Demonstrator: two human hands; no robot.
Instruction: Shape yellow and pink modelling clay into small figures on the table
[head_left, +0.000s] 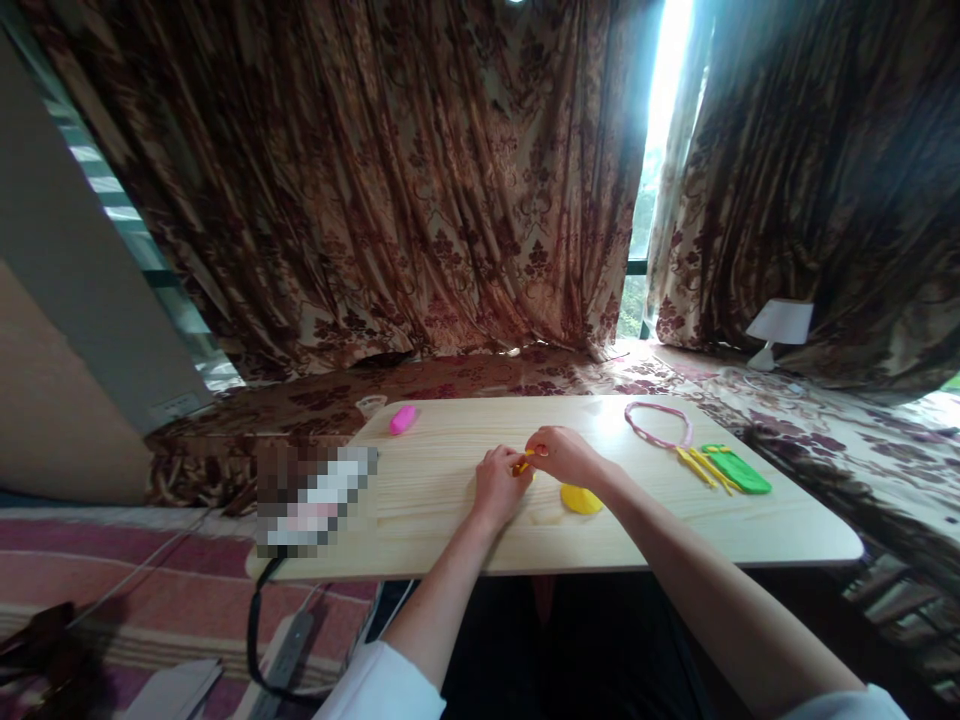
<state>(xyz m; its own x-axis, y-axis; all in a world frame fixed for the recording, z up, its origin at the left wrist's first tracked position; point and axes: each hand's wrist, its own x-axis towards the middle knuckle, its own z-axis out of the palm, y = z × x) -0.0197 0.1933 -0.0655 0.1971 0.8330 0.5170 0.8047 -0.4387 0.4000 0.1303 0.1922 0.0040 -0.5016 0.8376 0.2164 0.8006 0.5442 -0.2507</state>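
Over the middle of the table my left hand and my right hand meet, fingers closed. Between their fingertips is a small yellow piece of modelling clay, partly hidden by the fingers. A larger flattened lump of yellow clay lies on the table just below my right hand. Farther right, several thin yellow clay strips lie beside a flat green clay slab. Above them is a pinkish twisted loop. A bright pink clay roll rests near the back left corner.
The light wooden table has rounded corners. At its left edge lies a blurred-out object with a black cord. A clear cup stands behind the back left corner. A white lamp stands on the ledge at the right, before patterned curtains.
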